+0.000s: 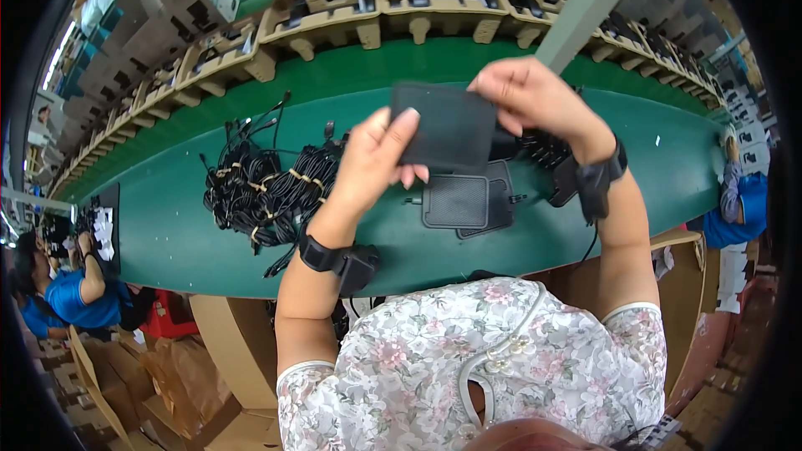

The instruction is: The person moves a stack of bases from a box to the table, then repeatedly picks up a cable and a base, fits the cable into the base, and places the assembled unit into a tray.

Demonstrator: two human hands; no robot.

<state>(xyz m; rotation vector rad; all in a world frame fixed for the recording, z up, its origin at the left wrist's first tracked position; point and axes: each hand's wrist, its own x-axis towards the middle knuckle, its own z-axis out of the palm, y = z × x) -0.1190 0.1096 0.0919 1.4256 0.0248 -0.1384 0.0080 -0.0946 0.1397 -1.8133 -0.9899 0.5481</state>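
Floral fabric of the person's top lies nearest, well below the fingers. Farther up, the left hand is clamped on the left edge of a flat black panel, thumb across its face and the other fingertips showing beneath. At the panel's upper right corner is the right hand, its fingers curled and its tips at the edge; whether they pinch it, I cannot tell. The panel itself is tilted, slightly blurred, between both sets of fingers and above the green table.

Just below the fingers, 2 dark mesh-faced plates lie overlapping on that table. Left of the left fingers sits a heap of black cables, tied with tan bands. Under the right fingers are more black parts, partly hidden. Beyond all 10 fingers runs a row of molded cardboard trays. Each wrist wears a black device.
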